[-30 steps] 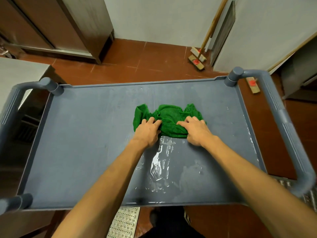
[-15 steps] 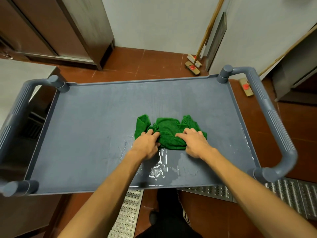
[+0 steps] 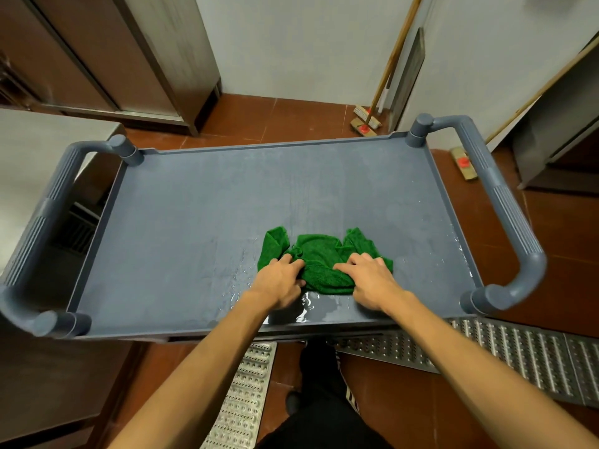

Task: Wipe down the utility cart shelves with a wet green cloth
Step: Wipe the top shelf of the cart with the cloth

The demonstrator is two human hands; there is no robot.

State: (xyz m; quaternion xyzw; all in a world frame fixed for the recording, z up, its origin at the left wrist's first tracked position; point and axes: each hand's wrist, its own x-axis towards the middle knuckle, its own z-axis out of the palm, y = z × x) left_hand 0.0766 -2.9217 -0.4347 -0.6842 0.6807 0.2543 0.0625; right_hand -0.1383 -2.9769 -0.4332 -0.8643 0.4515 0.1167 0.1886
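on wet shelf (image 3: 194,228), left hand (image 3: 278,283), right hand (image 3: 369,280) tight on green cloth (image 3: 324,254); brooms (image 3: 366,119) beyond

The person's forearms are bare all the way up, and the left hand (image 3: 278,283) and right hand (image 3: 369,280) are bare too. Lower down I see black trousers (image 3: 324,422) and a dark shoe (image 3: 293,400). A black-and-white striped patch (image 3: 348,392) shows beside the leg, though I can't tell what it is.

A single head-worn wide-angle view looks forward and steeply down at the cart shelf (image 3: 181,228) from its near long side, close; forearms (image 3: 201,361) enter from 6 o'clock, wall (image 3: 291,43) at 12.
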